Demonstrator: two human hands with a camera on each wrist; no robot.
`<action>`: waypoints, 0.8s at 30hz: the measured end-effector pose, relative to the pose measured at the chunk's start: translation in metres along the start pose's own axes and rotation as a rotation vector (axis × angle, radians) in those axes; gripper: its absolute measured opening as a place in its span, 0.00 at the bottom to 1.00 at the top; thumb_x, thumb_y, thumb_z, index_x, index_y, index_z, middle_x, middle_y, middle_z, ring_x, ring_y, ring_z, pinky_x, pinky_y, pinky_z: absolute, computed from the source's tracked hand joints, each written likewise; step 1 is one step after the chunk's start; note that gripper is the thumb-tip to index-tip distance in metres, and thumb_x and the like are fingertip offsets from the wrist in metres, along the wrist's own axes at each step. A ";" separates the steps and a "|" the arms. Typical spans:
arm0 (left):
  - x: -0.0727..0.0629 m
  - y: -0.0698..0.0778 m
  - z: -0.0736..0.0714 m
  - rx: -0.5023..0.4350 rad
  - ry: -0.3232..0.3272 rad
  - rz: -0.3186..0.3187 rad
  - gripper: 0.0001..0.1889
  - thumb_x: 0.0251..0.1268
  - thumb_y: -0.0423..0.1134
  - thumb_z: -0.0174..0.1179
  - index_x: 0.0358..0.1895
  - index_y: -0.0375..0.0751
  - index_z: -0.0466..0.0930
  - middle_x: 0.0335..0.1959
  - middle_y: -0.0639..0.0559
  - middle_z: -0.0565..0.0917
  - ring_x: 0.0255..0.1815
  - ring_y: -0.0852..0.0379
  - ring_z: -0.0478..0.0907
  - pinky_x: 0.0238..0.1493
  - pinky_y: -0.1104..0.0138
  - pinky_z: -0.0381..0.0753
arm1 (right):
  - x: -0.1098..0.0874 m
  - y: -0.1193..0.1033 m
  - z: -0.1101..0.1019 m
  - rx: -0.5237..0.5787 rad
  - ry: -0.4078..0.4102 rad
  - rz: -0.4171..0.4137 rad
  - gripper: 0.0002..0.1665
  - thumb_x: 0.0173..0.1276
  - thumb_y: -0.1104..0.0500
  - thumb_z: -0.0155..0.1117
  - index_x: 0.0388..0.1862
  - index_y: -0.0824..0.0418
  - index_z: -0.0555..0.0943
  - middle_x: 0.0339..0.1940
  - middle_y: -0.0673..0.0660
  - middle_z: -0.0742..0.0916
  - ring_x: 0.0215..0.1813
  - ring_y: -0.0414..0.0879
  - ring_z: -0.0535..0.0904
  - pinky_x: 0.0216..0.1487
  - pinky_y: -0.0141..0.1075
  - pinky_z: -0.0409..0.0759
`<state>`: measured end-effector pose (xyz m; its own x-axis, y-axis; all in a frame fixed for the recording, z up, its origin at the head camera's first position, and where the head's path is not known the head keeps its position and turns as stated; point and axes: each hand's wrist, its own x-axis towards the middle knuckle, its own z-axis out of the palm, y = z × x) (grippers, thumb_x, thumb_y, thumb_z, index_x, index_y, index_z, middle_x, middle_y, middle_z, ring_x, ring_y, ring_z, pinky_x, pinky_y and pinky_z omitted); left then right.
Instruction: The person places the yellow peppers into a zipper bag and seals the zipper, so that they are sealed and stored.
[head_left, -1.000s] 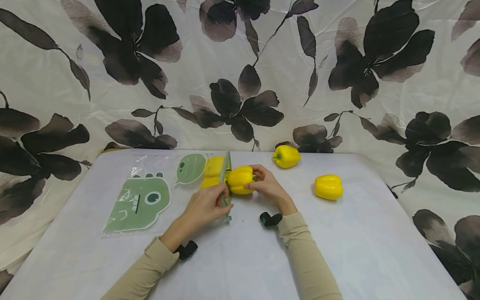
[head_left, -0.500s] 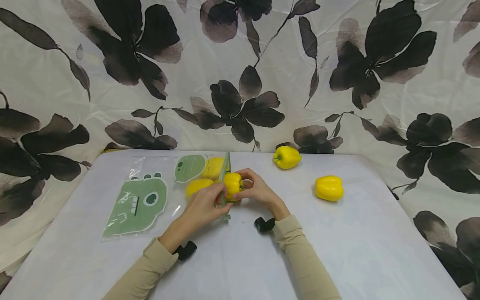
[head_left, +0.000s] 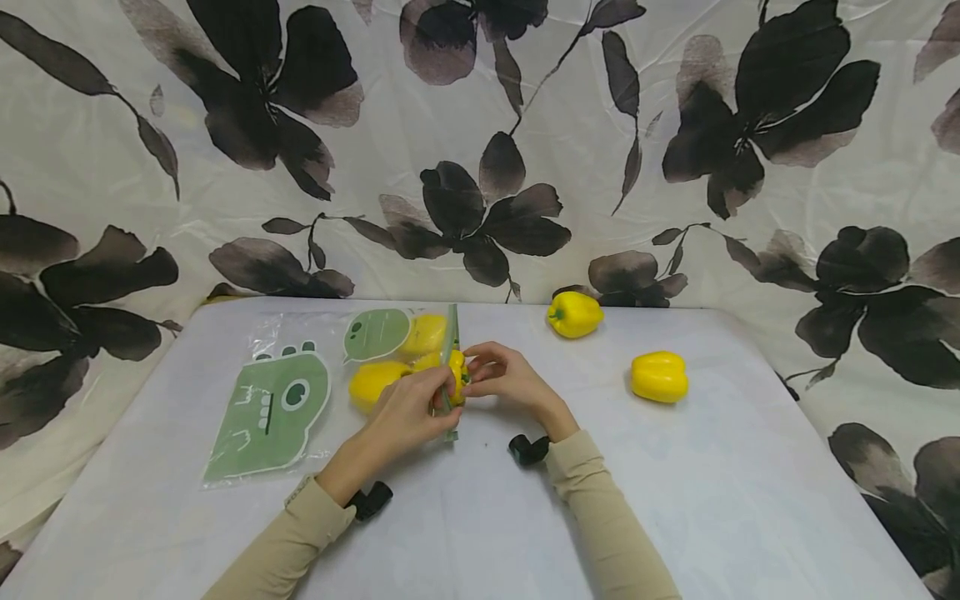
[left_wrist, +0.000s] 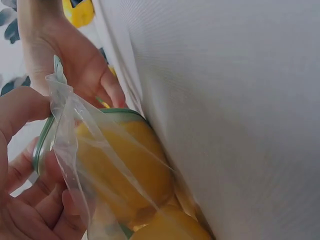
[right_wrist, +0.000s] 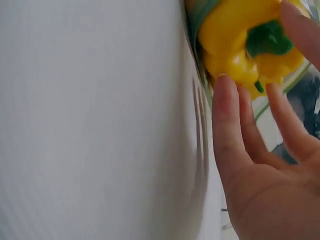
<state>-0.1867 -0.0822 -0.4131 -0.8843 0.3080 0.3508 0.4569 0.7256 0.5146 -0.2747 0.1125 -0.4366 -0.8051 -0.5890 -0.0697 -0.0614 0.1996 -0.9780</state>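
Note:
A clear zip bag (head_left: pixel 318 454) with green cartoon prints lies flat at the table's left, its green-edged mouth facing right. My left hand (head_left: pixel 408 408) pinches the near part of that mouth and holds it up. Halfway through the opening is a yellow bell pepper (head_left: pixel 457 367), its green stem end outward, as the right wrist view shows. My right hand (head_left: pixel 510 383) touches this stem end with fairly straight fingers (right_wrist: pixel 227 110). Deeper inside the bag are more yellow peppers, one bell pepper (head_left: pixel 371 385) near my left hand and another pepper (head_left: pixel 425 333) behind it.
Two loose yellow bell peppers lie to the right: one pepper (head_left: pixel 574 315) by the back edge, the other pepper (head_left: pixel 659 377) farther right and nearer. A white cloth covers the table (head_left: pixel 525 533). Behind it hangs a floral curtain (head_left: pixel 337 133).
My right hand has moved left, pushing the bell pepper from outside the mouth to mostly inside. One pepper in the bag has shifted left. My left hand keeps its hold on the edge.

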 end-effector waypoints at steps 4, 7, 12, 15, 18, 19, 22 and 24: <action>0.000 -0.001 0.000 0.005 -0.003 0.007 0.16 0.50 0.36 0.75 0.34 0.45 0.74 0.24 0.59 0.72 0.23 0.63 0.68 0.24 0.71 0.70 | 0.000 0.003 -0.003 0.052 -0.054 -0.017 0.29 0.62 0.68 0.69 0.63 0.65 0.75 0.59 0.62 0.82 0.54 0.57 0.81 0.53 0.39 0.79; -0.001 -0.002 0.001 0.001 0.004 0.017 0.15 0.50 0.36 0.74 0.34 0.45 0.74 0.25 0.60 0.72 0.24 0.63 0.69 0.25 0.71 0.71 | 0.001 0.004 -0.004 0.054 -0.107 -0.037 0.29 0.64 0.67 0.66 0.66 0.65 0.74 0.62 0.62 0.80 0.57 0.59 0.79 0.54 0.40 0.79; -0.001 -0.004 0.003 -0.012 -0.018 0.052 0.14 0.50 0.35 0.72 0.36 0.46 0.74 0.25 0.59 0.72 0.26 0.64 0.69 0.27 0.71 0.71 | 0.001 0.006 -0.002 -0.013 -0.188 -0.089 0.31 0.66 0.68 0.62 0.69 0.67 0.71 0.66 0.63 0.77 0.63 0.60 0.76 0.60 0.42 0.76; -0.001 -0.005 0.004 0.011 -0.030 0.065 0.15 0.51 0.36 0.72 0.36 0.48 0.74 0.25 0.60 0.72 0.26 0.64 0.68 0.26 0.71 0.69 | 0.002 0.006 0.002 -0.044 -0.218 -0.101 0.32 0.66 0.69 0.62 0.70 0.67 0.70 0.67 0.63 0.76 0.66 0.59 0.74 0.64 0.44 0.72; -0.001 -0.004 0.005 0.035 -0.030 0.063 0.15 0.51 0.38 0.72 0.37 0.49 0.74 0.24 0.61 0.71 0.24 0.64 0.67 0.25 0.71 0.68 | 0.002 0.006 0.004 -0.051 -0.219 -0.099 0.32 0.66 0.69 0.61 0.70 0.66 0.70 0.67 0.62 0.76 0.66 0.58 0.74 0.65 0.45 0.71; -0.001 -0.004 0.005 0.038 -0.029 0.061 0.15 0.51 0.38 0.72 0.37 0.49 0.74 0.24 0.61 0.71 0.24 0.64 0.67 0.25 0.71 0.68 | 0.002 0.006 0.005 -0.052 -0.215 -0.103 0.31 0.66 0.69 0.61 0.69 0.66 0.70 0.67 0.63 0.76 0.66 0.58 0.74 0.65 0.45 0.71; -0.002 -0.004 0.005 0.050 -0.021 0.060 0.14 0.52 0.38 0.73 0.36 0.48 0.75 0.24 0.61 0.71 0.24 0.64 0.66 0.25 0.71 0.67 | 0.002 0.006 0.005 -0.058 -0.209 -0.112 0.31 0.67 0.69 0.59 0.69 0.67 0.70 0.67 0.63 0.76 0.65 0.59 0.75 0.63 0.44 0.73; -0.002 -0.004 0.005 0.054 -0.010 0.064 0.15 0.51 0.38 0.73 0.36 0.47 0.74 0.24 0.61 0.71 0.23 0.65 0.66 0.24 0.71 0.67 | 0.002 0.004 0.003 -0.072 -0.198 -0.115 0.30 0.67 0.69 0.59 0.69 0.67 0.70 0.67 0.63 0.77 0.63 0.59 0.76 0.61 0.43 0.75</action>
<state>-0.1871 -0.0826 -0.4200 -0.8543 0.3611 0.3739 0.5073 0.7358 0.4485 -0.2746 0.1098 -0.4407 -0.6591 -0.7520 -0.0033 -0.1935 0.1737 -0.9656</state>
